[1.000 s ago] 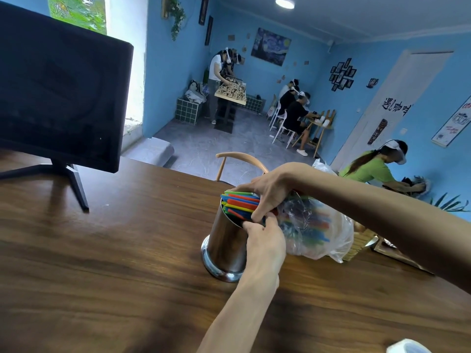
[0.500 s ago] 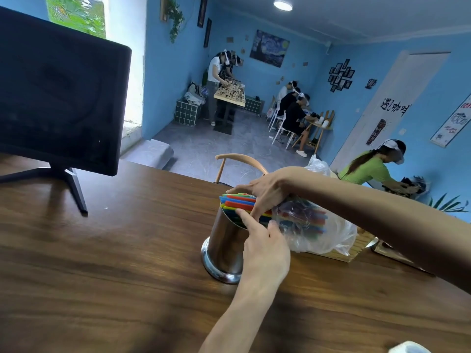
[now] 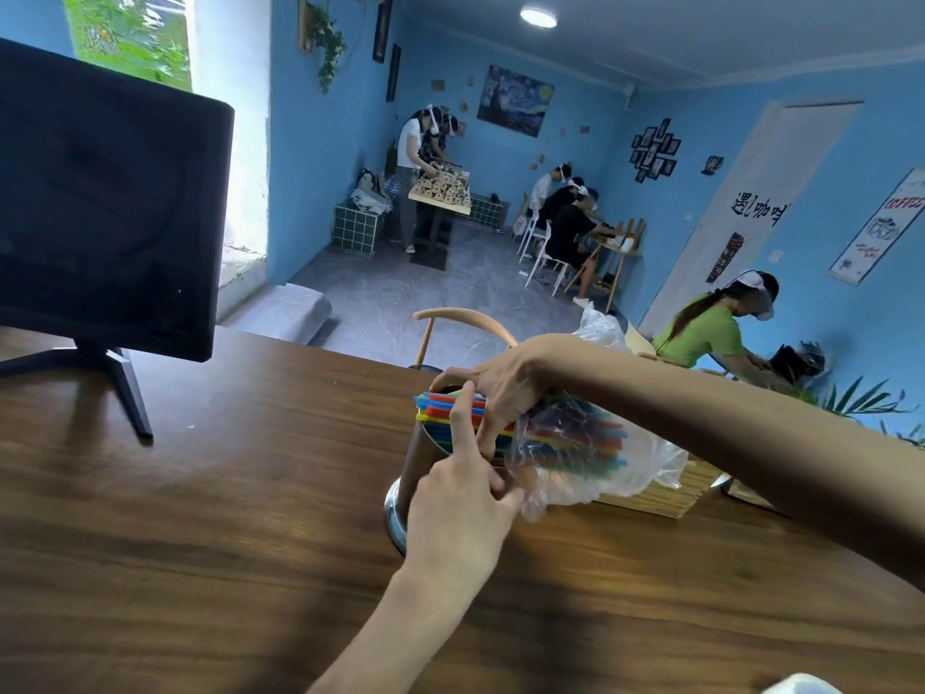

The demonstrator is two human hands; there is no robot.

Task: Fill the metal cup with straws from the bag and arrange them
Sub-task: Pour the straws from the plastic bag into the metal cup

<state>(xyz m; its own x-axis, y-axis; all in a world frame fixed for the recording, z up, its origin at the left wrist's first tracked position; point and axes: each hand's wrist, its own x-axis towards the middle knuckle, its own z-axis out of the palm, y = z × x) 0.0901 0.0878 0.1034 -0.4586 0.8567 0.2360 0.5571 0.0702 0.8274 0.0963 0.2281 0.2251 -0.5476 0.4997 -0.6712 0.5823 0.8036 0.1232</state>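
A metal cup (image 3: 414, 460) stands on the wooden table (image 3: 200, 518), its mouth crammed with coloured straws (image 3: 440, 408) that lean over to the right. Their far ends still lie inside a clear plastic bag (image 3: 600, 453). My right hand (image 3: 505, 388) reaches in from the right and grips the straw bundle at the cup's mouth, where the bag begins. My left hand (image 3: 460, 513) comes up in front of the cup, forefinger stretched straight up against the straws and thumb touching the bag's lower edge. It hides most of the cup's front.
A dark monitor (image 3: 100, 202) on a stand fills the left of the table. A slatted wooden box (image 3: 665, 498) sits behind the bag, a chair back (image 3: 465, 318) rises past the far edge, and something white (image 3: 801, 686) shows at the bottom right. Several people work at tables behind.
My left hand has left the cup's rim and raised its forefinger along the straws. The bagged ends of the straws have lifted a little and the bundle lies flatter.
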